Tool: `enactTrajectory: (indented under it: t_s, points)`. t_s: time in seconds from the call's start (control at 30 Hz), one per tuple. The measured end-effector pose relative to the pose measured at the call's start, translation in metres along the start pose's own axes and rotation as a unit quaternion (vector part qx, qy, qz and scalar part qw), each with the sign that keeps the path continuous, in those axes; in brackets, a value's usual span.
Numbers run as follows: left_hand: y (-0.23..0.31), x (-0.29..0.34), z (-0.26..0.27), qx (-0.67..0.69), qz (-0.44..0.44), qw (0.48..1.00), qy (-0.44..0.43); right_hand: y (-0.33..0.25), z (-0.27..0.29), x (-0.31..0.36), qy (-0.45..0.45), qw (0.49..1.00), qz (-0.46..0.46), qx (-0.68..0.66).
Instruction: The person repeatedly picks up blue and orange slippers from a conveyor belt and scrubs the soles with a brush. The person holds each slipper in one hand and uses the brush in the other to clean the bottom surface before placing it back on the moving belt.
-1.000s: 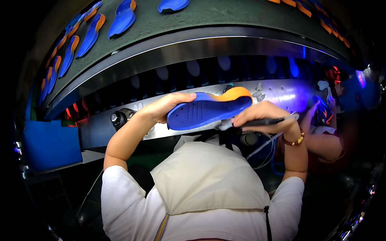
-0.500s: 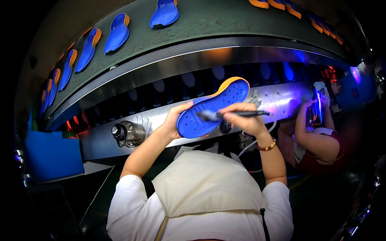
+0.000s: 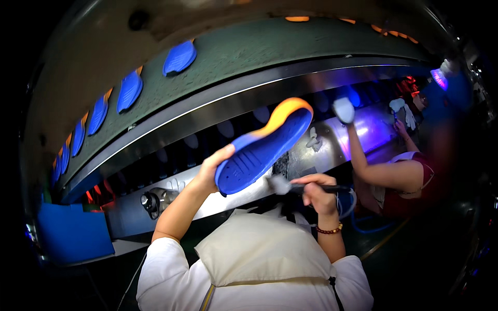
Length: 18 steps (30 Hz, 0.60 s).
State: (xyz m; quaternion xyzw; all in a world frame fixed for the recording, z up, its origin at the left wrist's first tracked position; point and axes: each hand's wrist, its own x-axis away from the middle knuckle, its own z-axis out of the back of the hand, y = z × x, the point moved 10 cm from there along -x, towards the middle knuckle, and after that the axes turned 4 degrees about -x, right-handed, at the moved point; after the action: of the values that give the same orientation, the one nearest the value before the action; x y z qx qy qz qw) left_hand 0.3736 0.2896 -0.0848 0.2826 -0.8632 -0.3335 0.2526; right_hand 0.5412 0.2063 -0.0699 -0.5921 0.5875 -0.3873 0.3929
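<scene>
left hand [image 3: 211, 168] gripped blue-and-orange shoe sole [image 3: 264, 146] at heel end, raised above steel bench [image 3: 332, 142]. right hand [image 3: 319, 193] closed around brush [image 3: 290, 185], bristles just below sole's lower edge. looked mid-coat; wet coverage not discernible. finished-looking soles [image 3: 129, 90] lined conveyor [image 3: 244, 52] above.
</scene>
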Motion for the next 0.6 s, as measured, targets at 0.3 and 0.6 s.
enactTrajectory:
  t_s: [0.3, 0.6]
  points:
    - [0.156, -0.137, -0.021, 0.237, -0.29, 0.924, 0.073, 0.007, 0.088, 0.032, 0.216, 0.967, 0.038, -0.132]
    - [0.133, -0.257, -0.056, -0.037, -0.18, 0.971, 0.152, 0.028, 0.133, 0.054, 0.274, 0.958, -0.023, -0.079]
